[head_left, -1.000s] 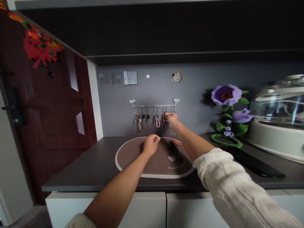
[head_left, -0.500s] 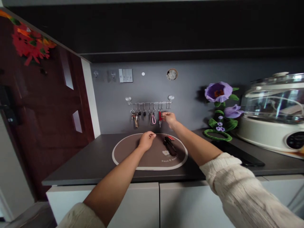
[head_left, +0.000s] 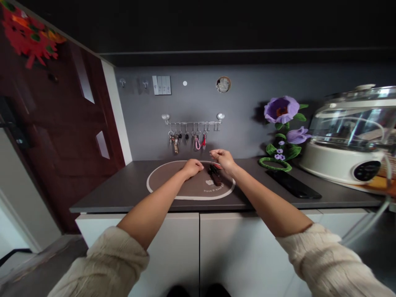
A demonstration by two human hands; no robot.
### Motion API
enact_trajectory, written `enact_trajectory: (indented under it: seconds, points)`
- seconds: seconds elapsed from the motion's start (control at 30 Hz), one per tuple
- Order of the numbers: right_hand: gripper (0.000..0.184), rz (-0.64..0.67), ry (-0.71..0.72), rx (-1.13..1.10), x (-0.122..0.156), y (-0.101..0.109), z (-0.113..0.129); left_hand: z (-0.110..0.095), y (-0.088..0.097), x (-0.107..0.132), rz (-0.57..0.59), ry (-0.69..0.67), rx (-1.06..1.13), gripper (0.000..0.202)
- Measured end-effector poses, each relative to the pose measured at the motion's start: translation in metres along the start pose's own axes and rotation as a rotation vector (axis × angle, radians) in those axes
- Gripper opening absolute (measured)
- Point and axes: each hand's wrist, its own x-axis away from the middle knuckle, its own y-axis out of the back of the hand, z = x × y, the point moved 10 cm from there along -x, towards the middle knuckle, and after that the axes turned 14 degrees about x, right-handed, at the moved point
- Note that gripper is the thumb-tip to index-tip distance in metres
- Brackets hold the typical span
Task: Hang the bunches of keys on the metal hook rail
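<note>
My right hand (head_left: 224,160) is in the air above the mat's right part, its fingers loosely bent and slightly apart, holding nothing I can see. Just up and left of it, a red key holder (head_left: 204,141) hangs tilted from the hook rail (head_left: 193,123), apart from the fingers. Several bunches of keys (head_left: 173,140) and a pink loop (head_left: 197,143) hang on the same rail. My left hand (head_left: 192,168) is curled over the brown oval mat (head_left: 167,181), with nothing visible in it. Between the hands, a dark brown pouch-like item (head_left: 215,176) lies on the mat.
On the right are purple flowers (head_left: 282,110) with a green ring base, a flat black slab (head_left: 293,184) and a white appliance (head_left: 334,163) with a clear cover. A dark cabinet (head_left: 198,29) overhangs the counter (head_left: 117,185). A dark red door (head_left: 71,140) stands left.
My right hand has let go of the red key holder and moved down from the rail. The key holder now hangs tilted. My left hand stays over the mat; the view has shifted.
</note>
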Motion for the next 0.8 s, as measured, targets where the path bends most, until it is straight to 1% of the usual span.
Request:
enact_trajectory:
  seconds: [0.13,0.23,0.33,0.5,0.6,0.8]
  points:
    - [0.017,0.024,0.007,0.027,0.012,0.003,-0.011,-0.002,-0.011,-0.002,-0.044,0.031,-0.008,0.008]
    - [0.017,0.028,0.022,0.062,0.015,0.005,-0.019,0.003,-0.017,-0.003,-0.081,0.041,0.012,0.008]
    - [0.016,0.021,0.043,0.106,0.014,0.007,-0.023,0.011,-0.018,-0.003,-0.112,0.040,-0.014,0.009]
    - [0.013,0.030,0.034,0.128,0.010,0.006,-0.029,0.017,-0.020,-0.005,-0.088,0.042,-0.084,0.014]
    - [0.014,0.030,0.031,0.142,0.008,0.005,-0.030,0.019,-0.021,-0.007,-0.075,0.047,-0.108,0.013]
    - [0.009,0.026,0.011,0.095,0.005,0.004,-0.033,0.019,-0.024,-0.007,-0.055,0.071,-0.045,0.010]
